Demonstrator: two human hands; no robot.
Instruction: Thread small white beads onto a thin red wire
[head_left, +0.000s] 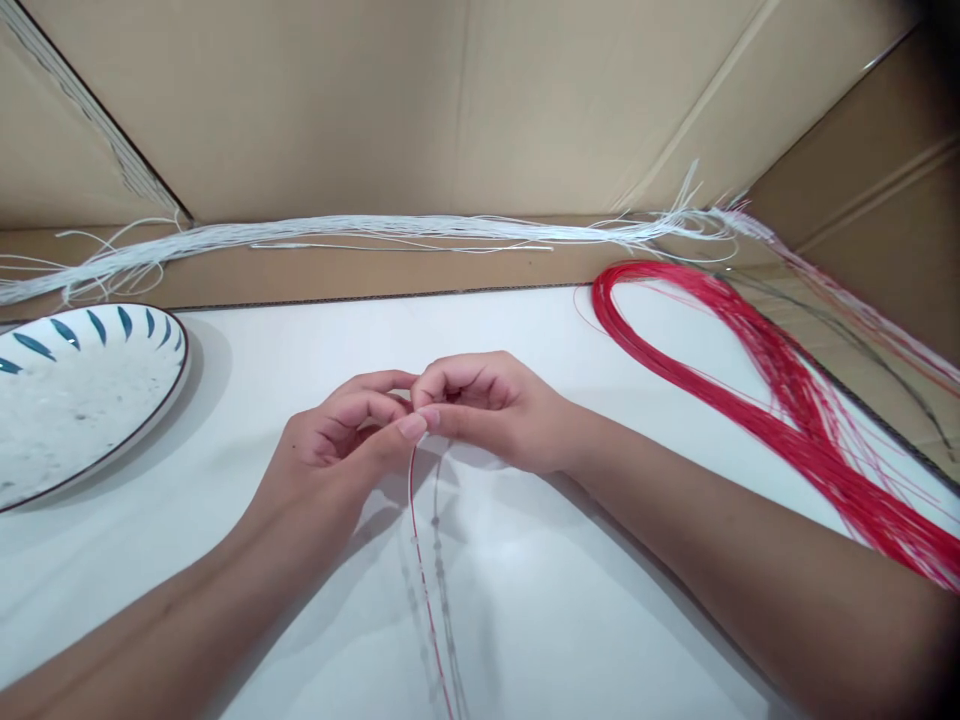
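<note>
Where the thumbs meet above the white work surface [615, 620], the upper end of a thin red-and-white strand with small pale bumps along it [421, 575] is pinched. The strand is held by the left hand [341, 430] between thumb and fingers, the hand mostly closed with the other fingers curled. The right hand [495, 405] is also closed to a pinch, its thumb tip touching the left thumb; whether the strand is gripped by it too cannot be told, the contact being hidden. From the pinch, the strand is run down past the near edge of view.

At left, a white plate with blue-green leaf marks and a dark rim [82, 410] is noted. At right, a looped bundle of glossy red cord [675, 375] is seen. Behind, a long bundle of thin white cord [375, 230] is laid along the brown cardboard wall [337, 110].
</note>
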